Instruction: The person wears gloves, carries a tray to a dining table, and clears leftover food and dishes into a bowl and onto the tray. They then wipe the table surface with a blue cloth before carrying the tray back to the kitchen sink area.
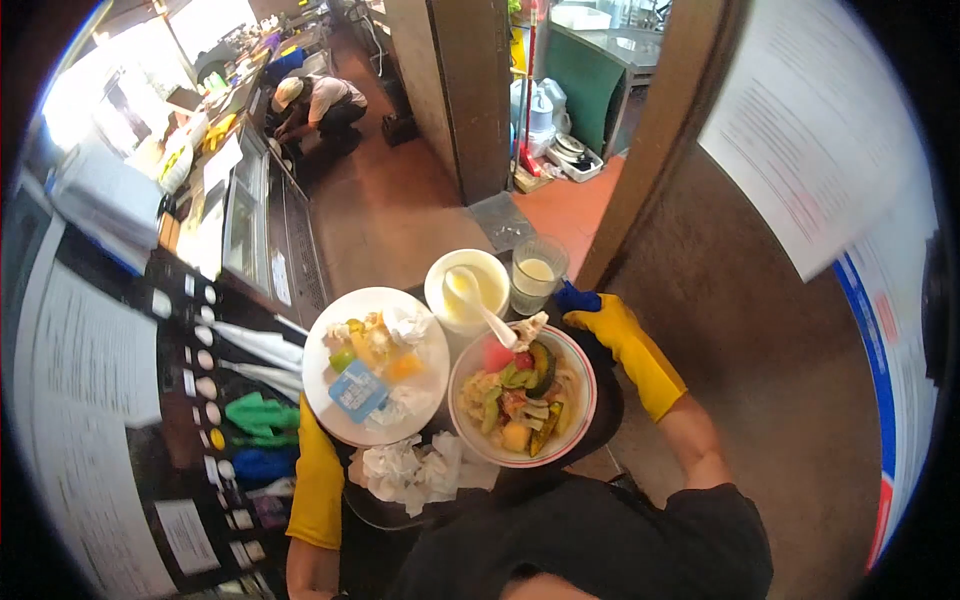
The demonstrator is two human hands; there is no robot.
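I carry a dark tray (596, 372) against my chest with both hands in yellow rubber gloves. My right hand (606, 318) grips the tray's far right edge, beside a bit of blue cloth (576, 297). My left hand is hidden under the tray; only its yellow sleeve (318, 478) shows. On the tray stand a white plate (415, 352) with food scraps and a blue packet (357, 391), a bowl (583, 396) of vegetable leftovers, a white bowl (491, 277) with a spoon (482, 304), a glass (536, 272) of pale drink and crumpled napkins (405, 470).
A brown tiled floor (392, 215) runs ahead between a counter with a glass display (245, 215) on the left and a pillar (462, 90). A person (320, 105) crouches far down the aisle. A wall with posted sheets (815, 150) is close on my right.
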